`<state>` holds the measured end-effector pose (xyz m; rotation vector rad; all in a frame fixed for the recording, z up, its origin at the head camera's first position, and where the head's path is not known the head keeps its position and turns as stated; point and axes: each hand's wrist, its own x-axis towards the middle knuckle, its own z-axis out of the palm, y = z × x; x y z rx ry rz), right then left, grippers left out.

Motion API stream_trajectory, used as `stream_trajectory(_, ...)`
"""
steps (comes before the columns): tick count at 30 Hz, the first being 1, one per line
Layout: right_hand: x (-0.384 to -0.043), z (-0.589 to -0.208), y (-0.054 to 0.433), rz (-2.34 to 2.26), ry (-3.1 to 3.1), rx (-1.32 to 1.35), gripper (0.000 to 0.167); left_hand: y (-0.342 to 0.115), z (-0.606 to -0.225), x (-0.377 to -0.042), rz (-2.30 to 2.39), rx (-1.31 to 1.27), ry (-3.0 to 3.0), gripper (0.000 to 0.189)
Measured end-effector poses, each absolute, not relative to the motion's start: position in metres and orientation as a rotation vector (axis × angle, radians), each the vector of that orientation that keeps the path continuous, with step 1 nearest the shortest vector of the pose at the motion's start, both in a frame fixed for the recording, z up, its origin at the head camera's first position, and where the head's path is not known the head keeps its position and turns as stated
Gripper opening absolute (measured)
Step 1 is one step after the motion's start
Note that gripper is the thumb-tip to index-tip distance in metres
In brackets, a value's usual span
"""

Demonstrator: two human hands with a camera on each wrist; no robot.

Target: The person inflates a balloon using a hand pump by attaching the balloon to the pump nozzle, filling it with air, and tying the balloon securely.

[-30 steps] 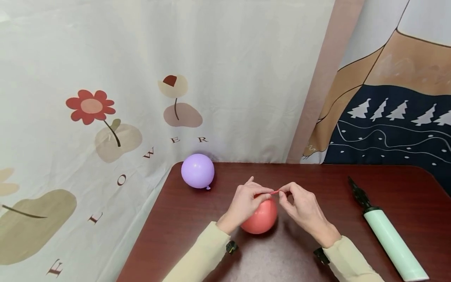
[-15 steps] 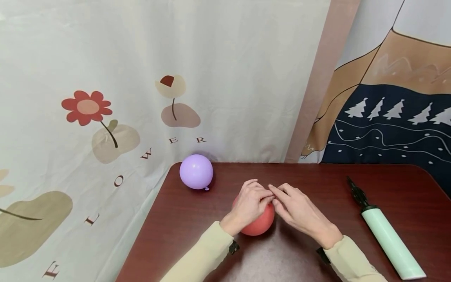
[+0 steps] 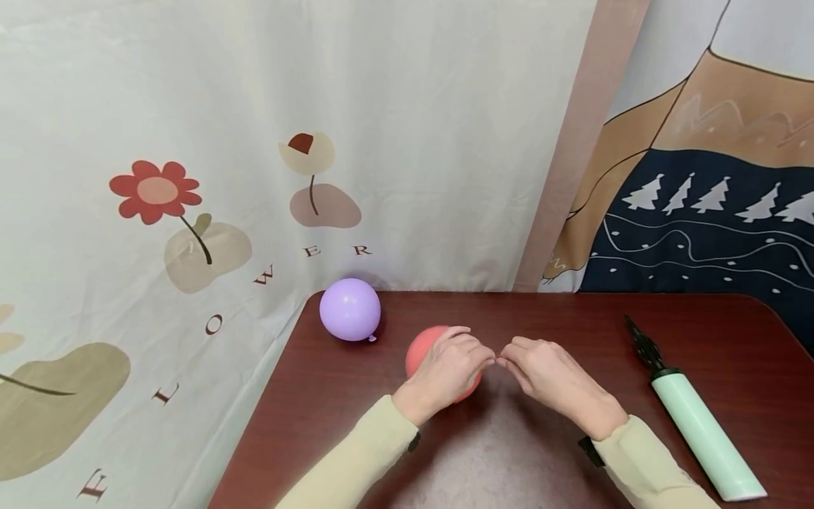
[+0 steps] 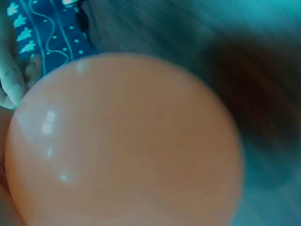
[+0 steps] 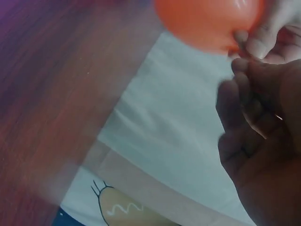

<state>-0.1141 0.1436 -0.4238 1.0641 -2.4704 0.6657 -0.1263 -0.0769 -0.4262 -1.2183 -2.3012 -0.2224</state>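
A round red balloon [image 3: 422,349] is partly covered by my left hand [image 3: 445,369] in the head view, and it fills most of the left wrist view. The fingers of that hand pinch the balloon's neck on its right side. My right hand [image 3: 553,382] faces it, thumb and fingertips pinching the neck's tip. Only a thin bit of red shows between the two sets of fingertips. In the right wrist view the balloon [image 5: 207,21] hangs at the top, beyond the fingers of both hands.
At the table's back left corner lies a purple balloon [image 3: 350,309], its neck knotted. A mint green hand pump [image 3: 707,435] with a black nozzle lies along the right side of the brown table [image 3: 509,459]. Printed curtains [image 3: 445,141] hang right behind the table.
The red balloon has shifted left and back, now more behind my left hand. My fingertips came together at the neck, then drew slightly apart, with the right hand pinching the tip again.
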Motion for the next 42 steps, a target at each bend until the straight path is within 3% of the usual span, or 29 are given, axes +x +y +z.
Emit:
stream_trajectory(10,-0.100,-0.415,0.171,1.192,-2.632,0.968,0.024,-0.114,-0.438,-0.149,-0.098,-1.314,-2.080,0.028)
stream_trajectory(22,-0.084,-0.404,0.194,1.341,-2.448,0.970,0.036,-0.141,-0.441,-0.160,-0.161,-1.238,-2.081,0.025)
stream_trajectory(30,-0.103,-0.386,0.190,1.352,-2.354,0.962,0.038,-0.120,-0.424,-0.146,-0.187,-1.479,-2.200,0.025)
stream_trajectory(42,-0.145,-0.398,0.172,1.180,-2.189,0.933,0.032,-0.105,-0.404,-0.128,-0.815,-1.872,-2.346,0.034)
